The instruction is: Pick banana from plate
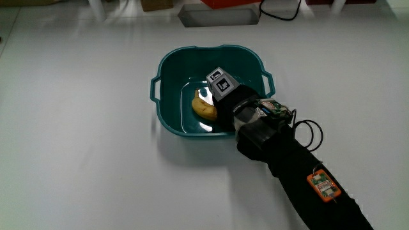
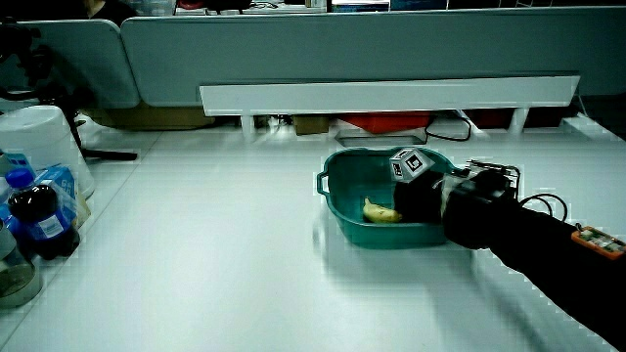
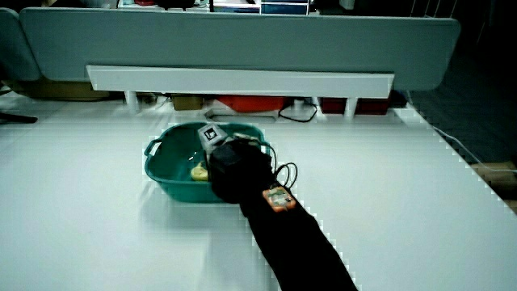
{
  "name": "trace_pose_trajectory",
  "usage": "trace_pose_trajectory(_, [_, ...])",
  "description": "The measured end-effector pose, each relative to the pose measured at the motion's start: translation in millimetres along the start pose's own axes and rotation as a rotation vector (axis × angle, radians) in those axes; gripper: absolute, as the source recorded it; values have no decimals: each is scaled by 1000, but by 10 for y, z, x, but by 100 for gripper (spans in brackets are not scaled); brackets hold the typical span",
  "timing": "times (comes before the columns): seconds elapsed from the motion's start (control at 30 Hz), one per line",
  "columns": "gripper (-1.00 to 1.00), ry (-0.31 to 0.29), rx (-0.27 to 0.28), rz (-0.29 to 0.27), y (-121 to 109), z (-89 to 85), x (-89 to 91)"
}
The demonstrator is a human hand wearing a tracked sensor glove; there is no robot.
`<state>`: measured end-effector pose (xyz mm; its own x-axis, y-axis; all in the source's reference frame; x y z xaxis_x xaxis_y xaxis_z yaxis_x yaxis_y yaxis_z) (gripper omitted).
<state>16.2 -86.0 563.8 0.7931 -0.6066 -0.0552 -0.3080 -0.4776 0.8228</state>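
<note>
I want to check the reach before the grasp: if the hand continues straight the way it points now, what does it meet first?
Most likely the banana. The hand reaches into the teal basin and points at the fruit on its floor. Whether it already touches the banana cannot be told.

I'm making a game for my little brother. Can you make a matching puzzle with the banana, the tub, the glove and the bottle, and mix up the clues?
Things:
1. banana
2. tub
3. hand
4. bottle

Clues:
A. teal, with handles on its rim
B. dark, standing near the table's edge
C. yellow, lying inside the tub
D. black glove, reaching into the tub with a patterned cube on its back

Pairs: 1-C, 2-A, 3-D, 4-B
</note>
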Motion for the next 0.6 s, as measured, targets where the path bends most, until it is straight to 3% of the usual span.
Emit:
trace_pose_trajectory(0.27, [100,25,35,20,-131,186,97])
trace_pose_trajectory(0.3, [100,31,64,26,-175,226,108])
trace_pose_trajectory(0.33, [100,32,54,16,-165,230,127])
trace_pose_trajectory(0.53, [100,44,128,26,-338,373,190])
trace_pose_trajectory(0.6, [100,43,116,38,-385,403,196])
